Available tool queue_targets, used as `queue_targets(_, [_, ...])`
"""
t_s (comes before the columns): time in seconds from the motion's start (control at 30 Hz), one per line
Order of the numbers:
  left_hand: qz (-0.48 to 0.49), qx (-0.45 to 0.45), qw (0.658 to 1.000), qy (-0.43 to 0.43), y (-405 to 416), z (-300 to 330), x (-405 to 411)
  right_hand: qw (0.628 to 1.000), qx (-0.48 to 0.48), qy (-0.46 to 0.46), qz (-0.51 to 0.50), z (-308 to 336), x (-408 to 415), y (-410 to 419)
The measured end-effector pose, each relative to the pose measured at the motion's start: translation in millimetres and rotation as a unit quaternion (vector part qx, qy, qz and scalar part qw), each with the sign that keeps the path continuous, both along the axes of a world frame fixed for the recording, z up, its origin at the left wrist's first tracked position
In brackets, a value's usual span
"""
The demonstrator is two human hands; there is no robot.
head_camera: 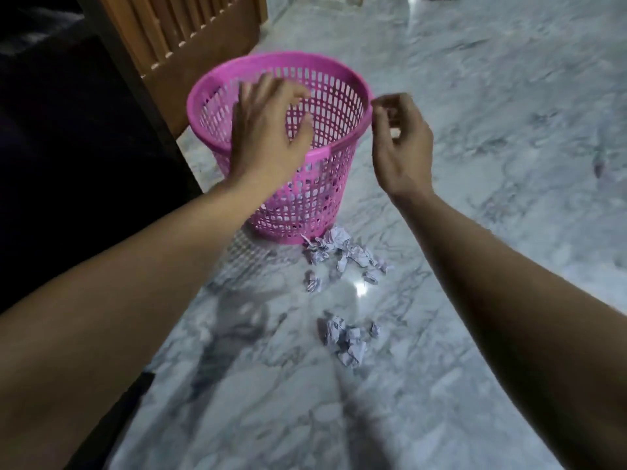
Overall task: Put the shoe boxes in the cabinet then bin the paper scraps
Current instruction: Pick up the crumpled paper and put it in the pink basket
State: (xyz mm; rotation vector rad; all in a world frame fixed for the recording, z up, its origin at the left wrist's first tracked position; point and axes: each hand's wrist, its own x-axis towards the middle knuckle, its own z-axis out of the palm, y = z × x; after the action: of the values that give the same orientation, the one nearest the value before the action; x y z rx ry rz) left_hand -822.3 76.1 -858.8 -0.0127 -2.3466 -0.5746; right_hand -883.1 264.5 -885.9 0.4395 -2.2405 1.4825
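A: Start with the hands. What are they doing?

B: The left hand [268, 130] hovers over the mouth of the pink bin [325, 198], fingers spread and loosely bent, gripping nothing. The right hand [402, 144] is just beside the bin's right rim, fingers curled inward. Something pale shows between them, but it is too blurred to tell whether that is a scrap or only skin.

A: And the bin itself?

B: Round plastic, tapering toward the base, its wall a lattice of small square holes under a solid smooth rim. It stands upright on the floor [475, 232]. Through the lattice I see no paper inside, though the bottom is partly hidden by the left arm.

A: So how far along is the job?

B: No shoe boxes are in view, so I can't judge that part. The wooden slatted door [190, 32] and the dark opening at the left may belong to the cabinet. The binning looks hardly begun: one cluster of paper scraps [342, 256] lies at the foot of the bin, nearly touching its base, and a second cluster [346, 337] lies nearer the person, apart from the first.

A: What are they like?

B: White sheets crumpled into tight, creased wads. The floor is polished grey-veined marble, glossy enough to throw a glare spot between the two piles.
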Motion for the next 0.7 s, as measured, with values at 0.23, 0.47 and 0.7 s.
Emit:
queue_targets(0.23, [-0.161, -0.083, 0.926, -0.332, 42.1, -194.9, 129.0, 0.903, 0.382, -0.19, 0.041, -211.5, 172.1, 87.4])
queue_targets(0.47, [-0.196, -0.144, 0.869, -0.431, 81.8, -263.6, 153.3, 0.842, 0.508, -0.174, 0.057, -261.1, 198.8, 102.7])
queue_targets(0.7, [-0.171, -0.036, 0.918, -0.356, 98.0, -270.5, 138.4, 0.867, 0.425, -0.237, 0.104, -259.1, 165.2, 115.1])
